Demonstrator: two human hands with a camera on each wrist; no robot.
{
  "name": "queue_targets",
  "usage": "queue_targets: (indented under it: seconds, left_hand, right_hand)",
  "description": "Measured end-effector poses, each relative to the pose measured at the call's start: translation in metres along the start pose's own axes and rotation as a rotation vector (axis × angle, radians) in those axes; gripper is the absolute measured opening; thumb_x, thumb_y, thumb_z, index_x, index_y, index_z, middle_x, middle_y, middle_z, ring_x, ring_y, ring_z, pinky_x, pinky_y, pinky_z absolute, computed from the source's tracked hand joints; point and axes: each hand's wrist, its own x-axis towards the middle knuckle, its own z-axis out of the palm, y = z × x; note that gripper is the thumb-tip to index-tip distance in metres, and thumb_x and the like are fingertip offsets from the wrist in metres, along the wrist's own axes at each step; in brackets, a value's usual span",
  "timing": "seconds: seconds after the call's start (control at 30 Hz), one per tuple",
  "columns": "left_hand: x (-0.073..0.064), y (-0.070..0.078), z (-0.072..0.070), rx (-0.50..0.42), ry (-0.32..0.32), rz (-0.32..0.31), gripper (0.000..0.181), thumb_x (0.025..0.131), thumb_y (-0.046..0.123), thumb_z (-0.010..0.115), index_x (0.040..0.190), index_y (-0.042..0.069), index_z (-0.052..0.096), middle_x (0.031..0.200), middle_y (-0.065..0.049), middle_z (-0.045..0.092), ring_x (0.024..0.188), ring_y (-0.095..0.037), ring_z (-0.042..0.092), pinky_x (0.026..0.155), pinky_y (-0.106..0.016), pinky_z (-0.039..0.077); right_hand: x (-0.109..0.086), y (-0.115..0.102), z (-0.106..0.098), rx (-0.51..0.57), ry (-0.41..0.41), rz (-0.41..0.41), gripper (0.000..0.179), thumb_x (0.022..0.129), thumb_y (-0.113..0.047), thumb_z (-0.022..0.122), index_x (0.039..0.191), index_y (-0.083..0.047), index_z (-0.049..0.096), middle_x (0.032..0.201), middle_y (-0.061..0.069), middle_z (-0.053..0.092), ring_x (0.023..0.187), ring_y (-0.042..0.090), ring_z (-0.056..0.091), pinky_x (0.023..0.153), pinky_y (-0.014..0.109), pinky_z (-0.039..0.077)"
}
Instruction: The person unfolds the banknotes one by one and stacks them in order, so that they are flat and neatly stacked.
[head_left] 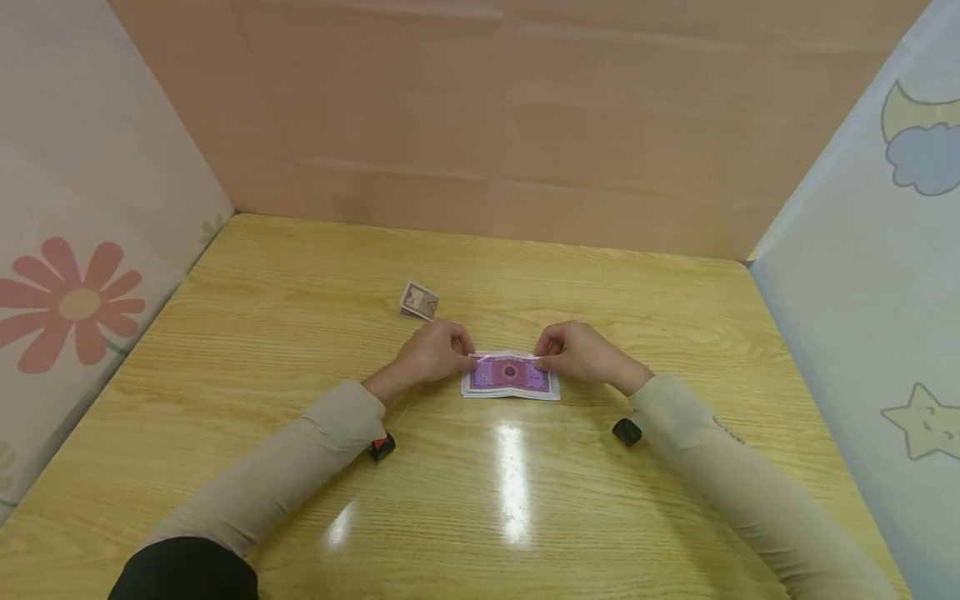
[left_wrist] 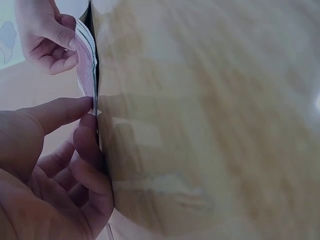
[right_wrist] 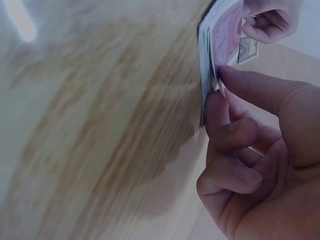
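Observation:
A small stack of banknotes (head_left: pixel 510 377) lies on the wooden table in front of me, a purple-pink note on top and pale edges below. My left hand (head_left: pixel 433 353) pinches its left end between thumb and forefinger. At the opposite end, my right hand (head_left: pixel 583 353) pinches the purple banknote (right_wrist: pixel 227 37) by its edge; in the right wrist view that edge stands slightly apart from the paper beneath. The other fingers of both hands are curled. Behind the left hand sits a folded brown banknote (head_left: pixel 418 302), its upper half raised.
The wooden table (head_left: pixel 300 275) meets a tan back wall (head_left: pixel 510 125). Printed side walls stand at left (head_left: pixel 75 167) and right (head_left: pixel 862 292). Black wrist devices show below the left cuff (head_left: pixel 382 447) and the right cuff (head_left: pixel 627 432).

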Motion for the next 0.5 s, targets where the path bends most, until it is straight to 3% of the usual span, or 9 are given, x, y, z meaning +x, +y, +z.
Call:
queue_targets:
  seconds: [0.3,0.5]
  left_hand:
    - [-0.0004,0.0008,0.0005,0.038,0.011,-0.01,0.023,0.083,0.024,0.085,0.096,0.015,0.069,0.081,-0.001,0.063,0.071,-0.017,0.056,0.064,-0.032,0.044]
    - [-0.0015,-0.0019,-0.0019,0.005,0.005,0.016,0.023,0.084,0.024,0.084,0.098,0.015,0.069,0.082,0.0,0.064,0.071,-0.016,0.057,0.063,-0.03,0.045]
  right_hand:
    - [-0.0014,-0.0043,0.0022,-0.037,0.026,0.027,0.011,0.09,-0.014,0.077,0.095,-0.008,0.068,0.08,0.001,0.064,0.072,0.017,0.055,0.066,0.034,0.046]
    - [-0.0024,-0.0049,0.0002,-0.047,0.051,0.047,0.014,0.091,-0.018,0.076,0.097,-0.01,0.068,0.077,0.001,0.062,0.067,0.016,0.053,0.062,0.033,0.045]
